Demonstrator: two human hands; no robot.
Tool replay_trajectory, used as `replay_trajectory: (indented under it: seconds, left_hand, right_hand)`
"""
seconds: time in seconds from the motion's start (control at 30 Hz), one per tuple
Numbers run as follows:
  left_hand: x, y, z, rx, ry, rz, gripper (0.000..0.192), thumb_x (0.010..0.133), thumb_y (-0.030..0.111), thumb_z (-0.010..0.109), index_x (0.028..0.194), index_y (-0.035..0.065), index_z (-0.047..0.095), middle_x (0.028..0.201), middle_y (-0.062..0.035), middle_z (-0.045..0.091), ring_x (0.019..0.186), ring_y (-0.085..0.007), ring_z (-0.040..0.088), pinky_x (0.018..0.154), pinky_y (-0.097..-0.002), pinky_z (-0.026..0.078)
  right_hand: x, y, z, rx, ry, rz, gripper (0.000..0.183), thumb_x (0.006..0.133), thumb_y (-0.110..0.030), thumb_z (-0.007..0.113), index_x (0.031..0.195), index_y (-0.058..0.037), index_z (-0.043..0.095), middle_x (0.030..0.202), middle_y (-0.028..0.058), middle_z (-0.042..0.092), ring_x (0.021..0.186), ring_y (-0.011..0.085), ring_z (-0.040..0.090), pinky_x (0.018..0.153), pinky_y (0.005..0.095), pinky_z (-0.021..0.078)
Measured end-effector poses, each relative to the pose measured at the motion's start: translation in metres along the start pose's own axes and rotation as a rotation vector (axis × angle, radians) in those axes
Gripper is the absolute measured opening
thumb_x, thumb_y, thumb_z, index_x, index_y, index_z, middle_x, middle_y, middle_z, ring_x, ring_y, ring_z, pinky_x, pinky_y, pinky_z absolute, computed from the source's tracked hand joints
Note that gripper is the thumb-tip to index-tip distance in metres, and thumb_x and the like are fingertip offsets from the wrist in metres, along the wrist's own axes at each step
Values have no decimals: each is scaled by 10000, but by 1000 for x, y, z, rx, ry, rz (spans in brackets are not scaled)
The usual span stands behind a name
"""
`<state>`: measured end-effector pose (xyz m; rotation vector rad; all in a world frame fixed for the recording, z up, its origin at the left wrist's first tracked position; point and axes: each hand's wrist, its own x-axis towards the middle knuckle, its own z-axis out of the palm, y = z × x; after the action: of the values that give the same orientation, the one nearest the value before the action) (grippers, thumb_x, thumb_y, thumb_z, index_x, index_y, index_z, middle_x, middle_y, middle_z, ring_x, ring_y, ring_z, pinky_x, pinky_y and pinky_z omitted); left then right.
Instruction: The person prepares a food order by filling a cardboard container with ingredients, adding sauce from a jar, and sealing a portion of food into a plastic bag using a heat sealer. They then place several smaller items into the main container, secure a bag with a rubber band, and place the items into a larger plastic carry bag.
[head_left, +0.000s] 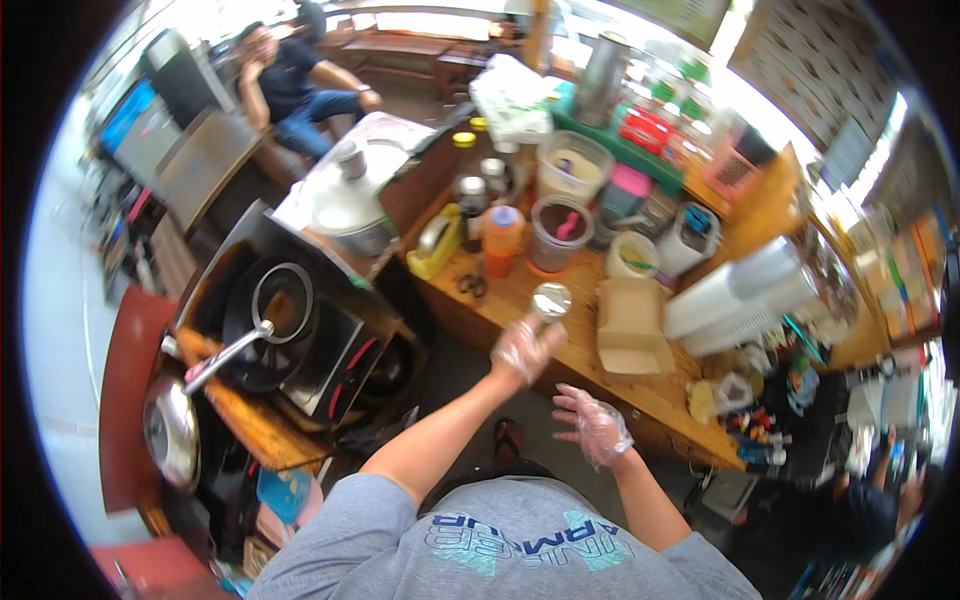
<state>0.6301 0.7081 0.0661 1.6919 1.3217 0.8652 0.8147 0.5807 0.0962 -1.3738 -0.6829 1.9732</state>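
Observation:
Both of my hands wear thin clear plastic gloves. My left hand (529, 349) grips a small container with a shiny silvery top (552, 299) above the front edge of the wooden counter; its lower part is hidden by my fingers. Lower and to the right, my right hand (592, 427) hangs empty in front of the counter, fingers apart. An open brown cardboard food box (636, 330) sits on the counter just beyond my hands. Behind the container stand an orange squeeze bottle (501, 240) and a clear plastic tub with a pink handle in it (561, 229).
At left a wok (259, 367) sits on a stove, with a long-handled strainer (283, 304) across it. Scissors (472, 285) and a yellow jug (435, 244) lie near the counter's left end. Stacked plastic cups (742, 292) lie at right. A person (300, 90) sits beyond the stove.

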Motion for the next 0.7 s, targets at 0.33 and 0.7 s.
replay_trajectory:
  seconds: [0.33, 0.7]
  left_hand:
    - [-321, 18, -253, 520, 143, 452, 36, 846, 102, 685, 854, 80, 659, 792, -58, 650, 705, -243, 654, 569, -387, 528]
    - [-581, -5, -363, 886, 838, 109, 391, 891, 289, 685, 1191, 40, 663, 1176, -194, 695, 1005, -399, 678, 899, -494, 542]
  right_hand:
    - [-39, -15, 205, 87, -1051, 531, 892, 948, -476, 641, 1614, -51, 227, 1644, 150, 298, 1516, 292, 294, 1237, 496, 231]
    - [-83, 132, 509, -19, -1233, 391, 612, 1055, -335, 520, 1571, -60, 341, 1547, 132, 450, 1339, 294, 519, 1031, 531, 486]
